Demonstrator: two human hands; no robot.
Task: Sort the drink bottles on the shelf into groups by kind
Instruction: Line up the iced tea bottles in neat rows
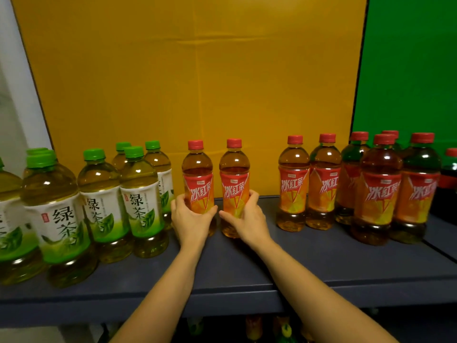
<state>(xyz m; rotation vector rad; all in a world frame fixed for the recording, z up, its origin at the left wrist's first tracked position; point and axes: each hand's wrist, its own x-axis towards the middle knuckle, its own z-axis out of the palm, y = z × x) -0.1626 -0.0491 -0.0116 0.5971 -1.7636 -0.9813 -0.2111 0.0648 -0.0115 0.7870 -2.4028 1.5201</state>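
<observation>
Crossing the dark shelf (247, 268) from lower centre, the left hand (191, 217) clasps one iced-tea bottle (197, 169) and the right hand (248, 215) clasps its twin (234, 167) at mid-frame, between green-tea bottles (139, 201) left and the iced-tea group (294, 184) right. Full, they look heavy, the plastic stiff yet slick; the labelled waist seems the surest hold. Behind stands a yellow board (197, 82).

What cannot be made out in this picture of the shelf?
Head view:
- Leftmost green tea bottle: cut by the left edge.
- Dark bottle, far right: cut by the edge.
- Rear red-cap bottle: hidden behind front bottles.
- Things under the shelf: dark, blurred.
- Held bottles' lower labels: covered by left hand, right hand.
</observation>
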